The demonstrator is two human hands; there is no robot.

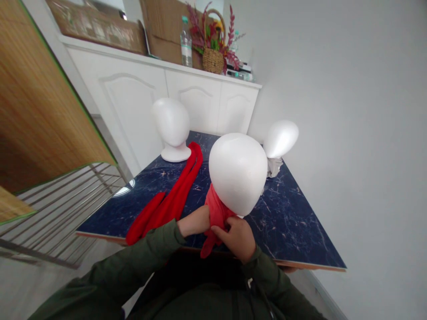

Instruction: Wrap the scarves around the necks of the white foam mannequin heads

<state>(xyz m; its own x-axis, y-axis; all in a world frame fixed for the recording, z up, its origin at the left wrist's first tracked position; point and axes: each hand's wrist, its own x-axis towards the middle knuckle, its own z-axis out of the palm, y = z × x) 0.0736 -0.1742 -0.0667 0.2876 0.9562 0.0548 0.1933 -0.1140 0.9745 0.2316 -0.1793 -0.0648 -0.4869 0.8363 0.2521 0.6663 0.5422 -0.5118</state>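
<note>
A white mannequin head (238, 171) stands near the table's front edge, with a coral-red scarf (217, 209) around its neck. One end of the scarf (207, 249) hangs toward me. My left hand (201, 218) reaches in from the left, tucked under a fold of the scarf, so its fingers are hidden. On the other side, my right hand (240, 238) is closed, thumb and fingers pinching the scarf just below the head. A brighter red scarf (176, 195) lies lengthwise on the table to the left.
The dark blue marbled table (293, 222) carries a second white mannequin head (171, 122) at back left and a third head (280, 135) with grey cloth (274, 166) at its neck. Behind is a white cabinet (133, 84); a metal rack (66, 213) stands left.
</note>
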